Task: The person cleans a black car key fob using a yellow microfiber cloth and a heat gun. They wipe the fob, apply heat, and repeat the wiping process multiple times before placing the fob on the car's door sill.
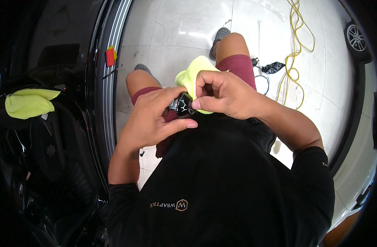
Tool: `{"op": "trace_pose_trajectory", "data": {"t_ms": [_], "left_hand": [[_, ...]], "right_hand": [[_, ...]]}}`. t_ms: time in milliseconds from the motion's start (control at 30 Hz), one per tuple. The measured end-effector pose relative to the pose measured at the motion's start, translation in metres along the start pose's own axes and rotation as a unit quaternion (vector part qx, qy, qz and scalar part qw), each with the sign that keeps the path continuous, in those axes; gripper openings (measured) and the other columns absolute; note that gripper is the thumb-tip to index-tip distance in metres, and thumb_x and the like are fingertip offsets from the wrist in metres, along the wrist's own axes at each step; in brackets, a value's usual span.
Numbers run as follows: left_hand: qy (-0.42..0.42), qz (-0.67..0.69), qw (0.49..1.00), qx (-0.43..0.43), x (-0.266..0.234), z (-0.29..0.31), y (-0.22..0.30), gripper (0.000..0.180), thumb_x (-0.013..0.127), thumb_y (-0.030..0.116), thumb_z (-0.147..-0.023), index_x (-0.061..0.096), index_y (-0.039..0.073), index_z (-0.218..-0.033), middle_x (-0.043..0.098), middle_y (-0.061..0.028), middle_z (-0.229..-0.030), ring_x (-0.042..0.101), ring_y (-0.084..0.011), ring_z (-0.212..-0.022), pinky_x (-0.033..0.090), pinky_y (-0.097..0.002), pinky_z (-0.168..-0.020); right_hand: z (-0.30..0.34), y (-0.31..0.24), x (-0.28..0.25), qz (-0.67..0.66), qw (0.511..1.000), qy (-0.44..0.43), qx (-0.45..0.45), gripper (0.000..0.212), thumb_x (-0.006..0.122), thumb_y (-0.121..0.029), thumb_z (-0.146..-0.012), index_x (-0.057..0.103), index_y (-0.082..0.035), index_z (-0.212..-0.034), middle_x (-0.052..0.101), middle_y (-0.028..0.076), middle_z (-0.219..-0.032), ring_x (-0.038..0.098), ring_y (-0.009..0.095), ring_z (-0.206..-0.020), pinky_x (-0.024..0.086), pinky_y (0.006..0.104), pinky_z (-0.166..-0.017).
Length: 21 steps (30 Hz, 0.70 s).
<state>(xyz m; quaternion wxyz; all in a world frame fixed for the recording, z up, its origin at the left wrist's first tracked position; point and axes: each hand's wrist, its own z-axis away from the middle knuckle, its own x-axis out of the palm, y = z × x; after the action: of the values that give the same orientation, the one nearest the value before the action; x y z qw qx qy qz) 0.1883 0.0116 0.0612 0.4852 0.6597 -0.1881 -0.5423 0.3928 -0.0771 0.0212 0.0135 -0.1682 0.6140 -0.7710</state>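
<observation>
In front of my lap, my left hand (pixel 149 117) grips a small glossy black piece (pixel 182 105) with pale branching lines and a silvery end; its exact kind does not show. The thumb and fingers reach around its sides. My right hand (pixel 225 94) is closed in a pinch on a yellow-green cloth (pixel 193 73), beside the right end of the piece. Part of the cloth stands up above the fingers, and a small portion hangs below them. The right fingertips are at the black piece, partly hiding where cloth and piece meet.
At left is a dark car interior, with a second yellow-green cloth (pixel 31 103) lying in it. A red and yellow scraper-like tool (pixel 110 57) lies on the ribbed door sill (pixel 114 24). A yellow cord (pixel 295 49) and black crumpled plastic (pixel 273 67) lie on the tiled floor. Another car's wheel (pixel 356 37) stands far right.
</observation>
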Motion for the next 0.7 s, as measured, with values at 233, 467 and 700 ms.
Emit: {"op": "trace_pose_trajectory", "data": {"t_ms": [233, 467, 700], "left_hand": [[-0.008, 0.019, 0.999, -0.037, 0.007, 0.005, -0.005, 0.06, 0.083, 0.026, -0.071, 0.057, 0.0, -0.118, 0.065, -0.0143, -0.096, 0.065, -0.024, -0.087, 0.049, -0.0321, -0.077], [0.032, 0.134, 0.988, -0.064, 0.004, 0.008, -0.018, 0.06, 0.084, 0.022, -0.07, 0.057, -0.001, -0.119, 0.066, -0.0095, -0.102, 0.063, -0.0152, -0.095, 0.047, -0.0285, -0.087], [0.07, 0.261, 0.956, -0.114, -0.002, 0.016, -0.029, 0.063, 0.083, 0.021, -0.07, 0.055, -0.003, -0.121, 0.064, -0.0098, -0.11, 0.062, -0.016, -0.1, 0.047, -0.0285, -0.091]], "right_hand": [[0.0, 0.008, 0.004, 0.076, 0.997, 0.024, -0.023, 0.014, 0.067, -0.008, -0.086, 0.054, -0.004, -0.088, 0.055, -0.001, -0.078, 0.051, 0.006, -0.071, 0.042, 0.0237, -0.063], [0.0, 0.02, -0.019, -0.428, 0.89, 0.152, -0.023, 0.025, 0.054, -0.014, -0.09, 0.056, -0.001, -0.111, 0.062, 0.014, -0.107, 0.06, 0.023, -0.099, 0.047, 0.0378, -0.092], [0.014, 0.068, -0.001, -0.434, 0.885, 0.152, 0.075, 0.03, 0.062, -0.008, -0.088, 0.057, 0.003, -0.115, 0.062, 0.011, -0.114, 0.061, 0.021, -0.103, 0.049, 0.0344, -0.092]]}}
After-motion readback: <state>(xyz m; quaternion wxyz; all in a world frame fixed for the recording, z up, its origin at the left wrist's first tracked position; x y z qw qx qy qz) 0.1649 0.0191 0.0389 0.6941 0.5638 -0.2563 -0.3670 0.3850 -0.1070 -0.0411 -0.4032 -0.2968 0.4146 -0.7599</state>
